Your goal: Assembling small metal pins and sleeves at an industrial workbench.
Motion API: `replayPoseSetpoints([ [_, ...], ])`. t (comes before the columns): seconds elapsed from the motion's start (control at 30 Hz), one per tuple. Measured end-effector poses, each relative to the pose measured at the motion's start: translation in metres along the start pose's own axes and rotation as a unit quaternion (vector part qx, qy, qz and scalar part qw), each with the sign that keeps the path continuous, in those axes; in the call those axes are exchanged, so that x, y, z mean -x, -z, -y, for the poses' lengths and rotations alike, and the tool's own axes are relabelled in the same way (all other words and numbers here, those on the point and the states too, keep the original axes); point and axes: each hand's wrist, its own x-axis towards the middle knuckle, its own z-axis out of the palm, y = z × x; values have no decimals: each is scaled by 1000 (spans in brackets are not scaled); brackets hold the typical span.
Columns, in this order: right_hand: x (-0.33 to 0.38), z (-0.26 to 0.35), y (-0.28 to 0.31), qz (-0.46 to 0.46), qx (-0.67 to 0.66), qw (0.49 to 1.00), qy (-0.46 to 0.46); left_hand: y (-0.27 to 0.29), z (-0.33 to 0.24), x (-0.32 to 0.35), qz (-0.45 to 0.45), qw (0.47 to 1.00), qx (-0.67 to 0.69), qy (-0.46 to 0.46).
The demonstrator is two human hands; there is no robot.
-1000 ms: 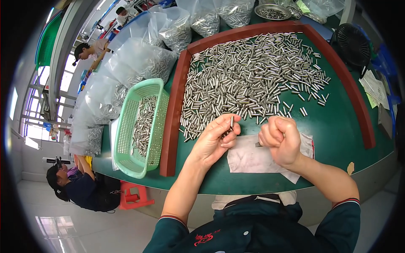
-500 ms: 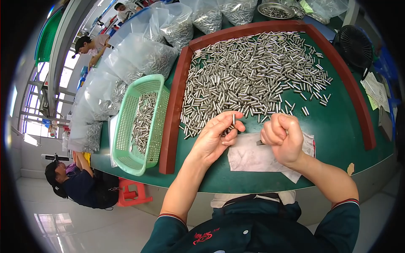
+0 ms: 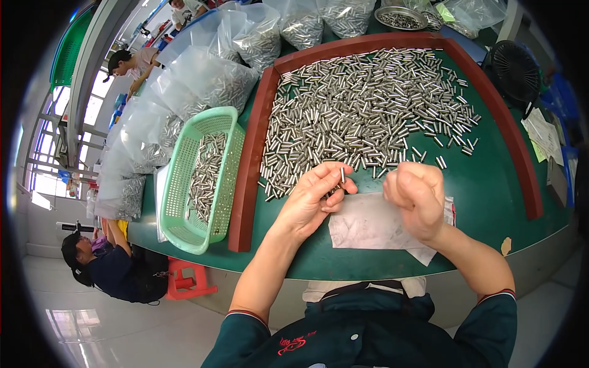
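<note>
My left hand (image 3: 311,201) is closed round a few short metal pins. One pin (image 3: 342,175) stands nearly upright at the fingertips; others show partly among the curled fingers. To its right my right hand (image 3: 418,199) makes a fist above a stained whitish cloth (image 3: 365,227); whatever it holds is hidden by the fingers. Beyond both hands spreads a broad heap of shiny cylindrical metal pins (image 3: 362,104) on the green tabletop (image 3: 485,190). A few pins lie loose at the heap's near and right edges.
A reddish-brown frame (image 3: 250,165) borders the heap on three sides. To the left stands a green plastic basket (image 3: 175,196) holding pins, beside filled clear bags (image 3: 227,86). A black fan (image 3: 514,70) and papers (image 3: 543,135) sit at right. Other people (image 3: 116,264) work at left.
My right fist has risen slightly and turned, and the dark tip that stuck out beneath its fingers no longer shows. My left hand keeps its grip on the pins, almost unmoved.
</note>
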Motion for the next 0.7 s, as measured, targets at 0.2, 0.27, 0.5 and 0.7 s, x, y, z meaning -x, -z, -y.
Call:
replayPoseSetpoints([
  [0.2, -10, 5, -9, -24, 254, 967, 12, 2, 3, 1, 17, 1000, -10, -18],
  [0.27, -11, 1, -10, -6, 365, 931, 12, 2, 5, 1, 23, 999, -4, -24],
  [0.5, -10, 3, -18, 0, 490, 872, 18, -6, 9, 5, 22, 997, -36, -65],
  [0.7, -11, -5, -14, -21, 440, 896, 45, -13, 14, 2, 2, 993, -84, -81],
])
